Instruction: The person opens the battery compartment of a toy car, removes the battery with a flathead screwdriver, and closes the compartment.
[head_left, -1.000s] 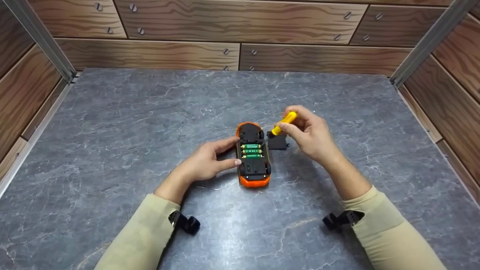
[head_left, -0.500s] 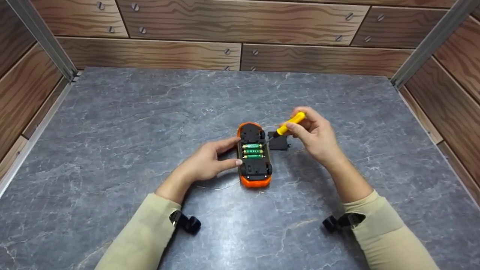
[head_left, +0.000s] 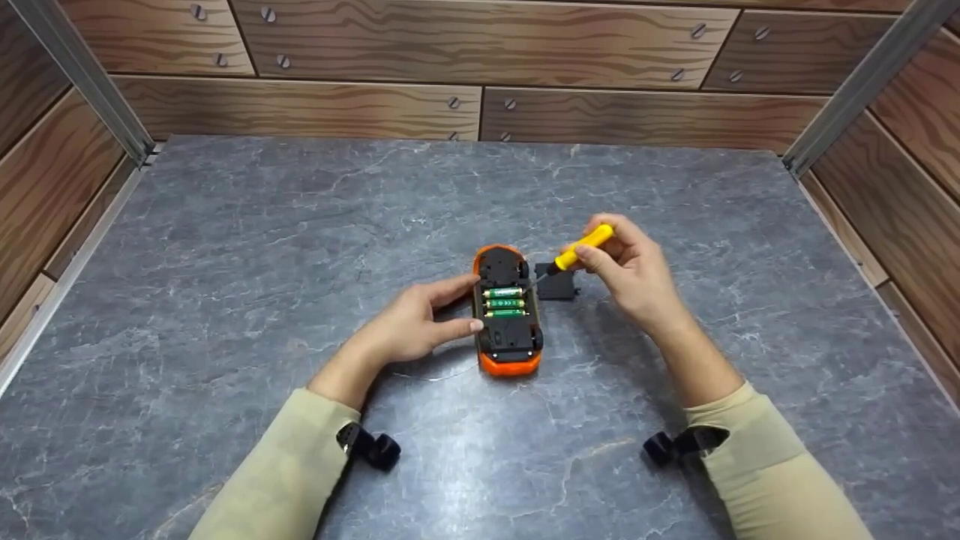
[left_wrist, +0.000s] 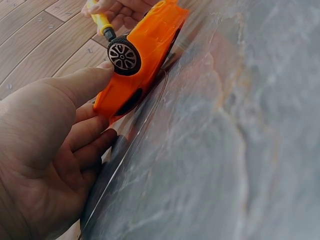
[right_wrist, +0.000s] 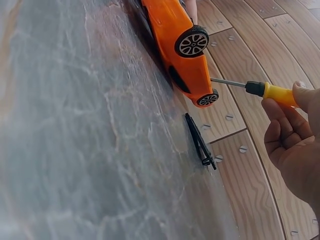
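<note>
From my remote seat, I have the orange toy car (head_left: 512, 335) lying wheels-up on the table (head_left: 300, 225), near mid-frame, a shade toward five o'clock. At its nine o'clock, the left hand (head_left: 409, 322) holds its flank between thumb and fingers. Between two and three o'clock, the right hand (head_left: 634, 274) grasps a yellow screwdriver (head_left: 586, 246), which slants down toward the right end of the uppermost of three green batteries (head_left: 505, 303).

For this prying-like contact, I judge a low, shallow angle and small wrist motions best, with the left hand braced against sideways push; too much lever could slip off the metal or scratch the shell.

Only the head view shows me the batteries and the flat of the black cover (head_left: 556, 286), set off at two o'clock. The right wrist view turns that cover edge-on and bares the screwdriver's shaft (right_wrist: 227, 81), though its tip is hidden by the car. The left wrist view alone puts the thumb right beside a wheel (left_wrist: 123, 56). Whether the tip touches metal, I cannot tell.
</note>
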